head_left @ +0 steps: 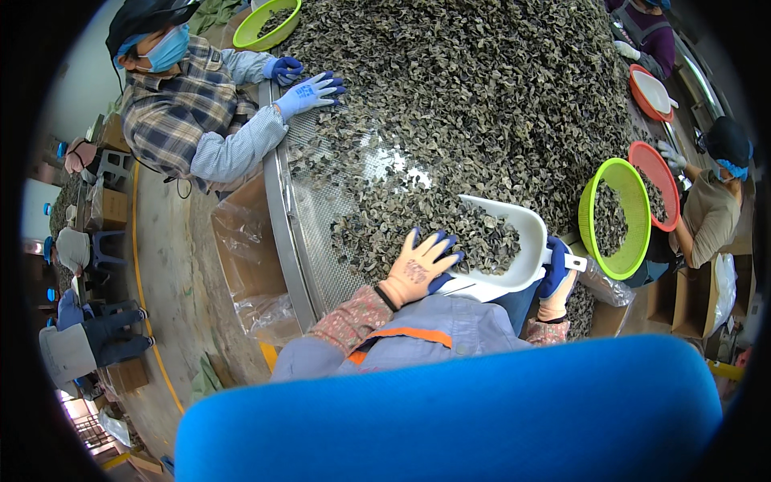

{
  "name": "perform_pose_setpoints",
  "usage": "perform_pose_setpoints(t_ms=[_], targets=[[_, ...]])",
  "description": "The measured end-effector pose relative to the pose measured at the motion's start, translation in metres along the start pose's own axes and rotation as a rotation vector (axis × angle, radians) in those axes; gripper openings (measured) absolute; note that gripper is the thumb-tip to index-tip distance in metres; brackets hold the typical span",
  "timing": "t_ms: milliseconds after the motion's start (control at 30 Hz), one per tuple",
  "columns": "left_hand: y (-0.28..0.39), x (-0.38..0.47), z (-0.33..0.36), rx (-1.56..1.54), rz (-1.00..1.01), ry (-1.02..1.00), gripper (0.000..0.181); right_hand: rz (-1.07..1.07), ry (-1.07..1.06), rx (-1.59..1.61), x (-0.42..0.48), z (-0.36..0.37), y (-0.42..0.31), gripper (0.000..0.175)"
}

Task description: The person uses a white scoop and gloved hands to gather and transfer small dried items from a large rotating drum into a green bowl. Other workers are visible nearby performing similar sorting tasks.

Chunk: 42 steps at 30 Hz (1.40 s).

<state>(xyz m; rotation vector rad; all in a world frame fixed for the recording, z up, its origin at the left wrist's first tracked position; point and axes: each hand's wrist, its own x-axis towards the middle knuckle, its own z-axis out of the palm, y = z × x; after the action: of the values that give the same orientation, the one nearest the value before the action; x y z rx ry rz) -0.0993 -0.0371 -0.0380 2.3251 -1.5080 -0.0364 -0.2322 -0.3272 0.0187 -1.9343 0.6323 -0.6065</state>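
Observation:
A deep layer of dried black fungus (470, 90) covers a perforated metal sorting table (319, 211). My right hand (560, 280), in a glove with blue fingers, grips the handle of a white plastic scoop (530, 232) at the table's near edge. Dark pieces fill much of the scoop, and its mouth faces left among the loose pieces. My left hand (421, 268), in a similar glove, rests with fingers spread on the pieces beside the scoop's lower edge. It grips no object that I can see. The palm side is hidden.
A green plastic basket (635, 211) and a red one (665, 187) hold fungus at the right. Another green basket (241, 36) stands at the upper left. A co-worker (174, 114) reaches over the left edge; others work at the right. A lined cardboard box (247, 241) adjoins the metal rim.

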Motion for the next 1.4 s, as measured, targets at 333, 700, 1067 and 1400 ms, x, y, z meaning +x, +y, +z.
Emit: perform_pose_setpoints(t_ms=[333,700,1067,1400], targets=[[-0.024,0.024,-0.015,0.169,-0.080,-0.124,0.067,-0.004,0.025,0.124,0.000,-0.008,0.008,0.035],[-0.121,-0.045,-0.033,0.171,-0.703,0.162,0.062,-0.016,-0.022,0.173,0.012,-0.016,-0.002,0.027],[-0.109,-0.101,0.004,0.143,-0.916,0.313,0.064,-0.017,-0.013,0.149,0.011,0.002,-0.004,0.026],[-0.071,-0.048,0.008,-0.027,-0.769,0.520,0.052,0.010,-0.119,0.312,0.005,0.053,0.007,0.024]])
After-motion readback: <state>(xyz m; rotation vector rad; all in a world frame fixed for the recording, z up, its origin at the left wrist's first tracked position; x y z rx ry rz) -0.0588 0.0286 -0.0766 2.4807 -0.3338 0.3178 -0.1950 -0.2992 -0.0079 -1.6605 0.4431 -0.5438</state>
